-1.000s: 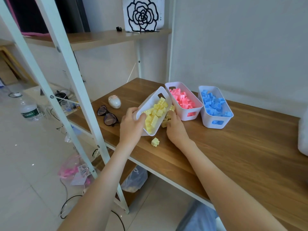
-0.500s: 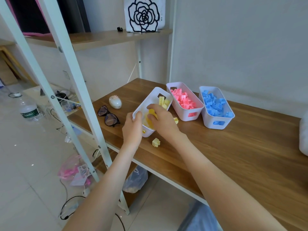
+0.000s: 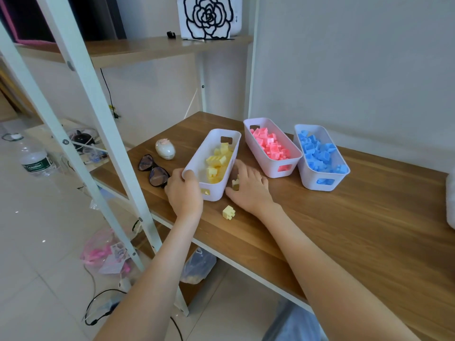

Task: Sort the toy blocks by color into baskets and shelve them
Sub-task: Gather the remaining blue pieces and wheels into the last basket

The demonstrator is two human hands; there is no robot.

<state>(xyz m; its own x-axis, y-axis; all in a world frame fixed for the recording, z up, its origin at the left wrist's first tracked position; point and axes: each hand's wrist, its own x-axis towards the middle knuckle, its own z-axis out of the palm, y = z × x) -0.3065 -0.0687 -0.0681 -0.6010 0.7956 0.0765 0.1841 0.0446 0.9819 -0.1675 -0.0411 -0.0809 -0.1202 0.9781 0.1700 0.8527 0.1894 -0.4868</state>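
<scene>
My left hand (image 3: 184, 190) grips yellow basket (image 3: 197, 159), right hand (image 3: 248, 188) pinches stray block (image 3: 235, 184) | step: gathering yellows | next: bin it, grab second block (image 3: 228, 212).

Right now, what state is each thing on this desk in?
White plastic basket of yellow blocks, upright, part-filled, left hand gripping its near corner.
White plastic basket of pink blocks, upright, filled.
White plastic basket of blue blocks, upright, filled.
Loose yellow block, lying on desk.
Right hand, covering another yellow block; grip unclear.
</scene>
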